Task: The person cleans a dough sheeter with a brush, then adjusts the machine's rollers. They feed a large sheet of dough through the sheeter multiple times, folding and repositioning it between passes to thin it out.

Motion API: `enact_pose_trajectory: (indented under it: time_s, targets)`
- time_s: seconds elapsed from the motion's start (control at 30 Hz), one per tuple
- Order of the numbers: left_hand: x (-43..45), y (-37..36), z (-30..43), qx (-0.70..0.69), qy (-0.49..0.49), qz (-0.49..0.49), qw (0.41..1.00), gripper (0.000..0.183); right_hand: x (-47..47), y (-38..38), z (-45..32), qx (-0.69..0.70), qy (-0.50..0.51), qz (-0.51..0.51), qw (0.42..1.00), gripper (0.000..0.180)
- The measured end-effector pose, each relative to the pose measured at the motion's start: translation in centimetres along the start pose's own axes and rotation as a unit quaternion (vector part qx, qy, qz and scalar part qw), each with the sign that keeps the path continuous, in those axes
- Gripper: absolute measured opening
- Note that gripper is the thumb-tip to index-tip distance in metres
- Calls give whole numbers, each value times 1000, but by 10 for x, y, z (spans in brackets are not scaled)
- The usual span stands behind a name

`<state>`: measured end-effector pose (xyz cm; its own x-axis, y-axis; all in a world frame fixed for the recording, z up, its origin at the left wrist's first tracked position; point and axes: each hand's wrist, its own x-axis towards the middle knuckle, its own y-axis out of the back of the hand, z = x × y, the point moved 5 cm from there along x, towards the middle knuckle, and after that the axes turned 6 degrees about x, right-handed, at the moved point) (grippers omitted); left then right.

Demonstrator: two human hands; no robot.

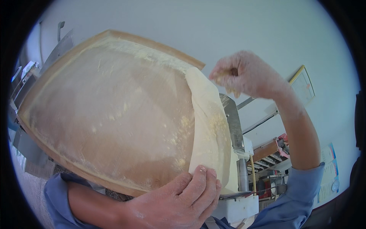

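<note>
A pale dough sheet (210, 114) lies along the right side of a flour-dusted wooden board (108, 94) with raised rims. Its right part hangs over the board's edge beside a metal machine part. My left hand (180, 200) lays its fingertips on the lower end of the sheet; the thumb is hidden, so whether it pinches the dough is unclear. Above the sheet's upper right, my right hand (246, 75) is raised with curled fingers, slightly blurred. Pale yellow flour (221, 78) shows among those fingers. Yellowish flour is also scattered over the dough and the board.
Close by the dough on the right stands a metal machine plate (233, 120) above a roller (243, 173). A shelf rack (268, 151) is farther right. On the wall are a framed sheet (304, 84) and a poster (328, 171) with writing. Metal panels (57, 51) flank the board's left.
</note>
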<state>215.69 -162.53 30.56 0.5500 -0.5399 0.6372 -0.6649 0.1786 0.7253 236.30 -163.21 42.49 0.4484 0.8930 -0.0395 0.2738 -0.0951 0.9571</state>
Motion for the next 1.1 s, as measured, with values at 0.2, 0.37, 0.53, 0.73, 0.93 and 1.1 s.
enact_pose_trajectory:
  time_s: [0.2, 0.37, 0.53, 0.73, 0.93, 1.1]
  targets:
    - [-1, 7, -3, 19, -4, 0, 1000, 41, 52, 21, 17, 106, 37, 89, 990, 16]
    - [-4, 9, -5, 16, -9, 23, 1000, 35, 64, 1, 40, -79, 9, 29, 996, 17]
    - [7, 3, -6, -88, 4, -35, 996, 45, 28, 39, 37, 55, 15, 63, 996, 18]
    - [39, 12, -8, -127, -8, -138, 982, 49, -52, 62, 47, -6, -1, 121, 993, 19]
    - [112, -39, -21, -149, -78, -229, 959, 41, -117, 45, 90, 74, -16, 133, 988, 18]
    - [130, -90, -16, -95, -117, -372, 916, 31, -156, 11, 128, 135, -49, 120, 982, 22]
